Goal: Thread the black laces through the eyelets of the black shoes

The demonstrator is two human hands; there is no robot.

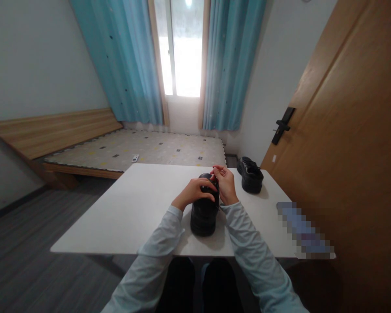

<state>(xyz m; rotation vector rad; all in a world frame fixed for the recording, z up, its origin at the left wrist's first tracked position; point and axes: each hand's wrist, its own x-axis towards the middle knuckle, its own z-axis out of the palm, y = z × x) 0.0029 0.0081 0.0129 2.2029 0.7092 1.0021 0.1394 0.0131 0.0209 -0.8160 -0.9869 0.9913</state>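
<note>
The left hand [198,189] is half curled over the top of a black shoe [203,217], its thumb and fingers bent in a rounded arch with a gap between them, grasping the upper from the left side. The right hand [226,181] is at the shoe's front right part, its palm partly closed and its thumb and fingertips drawn close together; whether they pinch a lace is too small to tell. The shoe stands upright on the white table [117,221], near the edge closest to the person, heel toward the body and toe toward the window [186,52]. Both forearms, in pale blue sleeves [254,243], reach in over that edge, one on each side of the shoe. A second black shoe [252,179] stands apart from both hands, near the table's far right corner.
</note>
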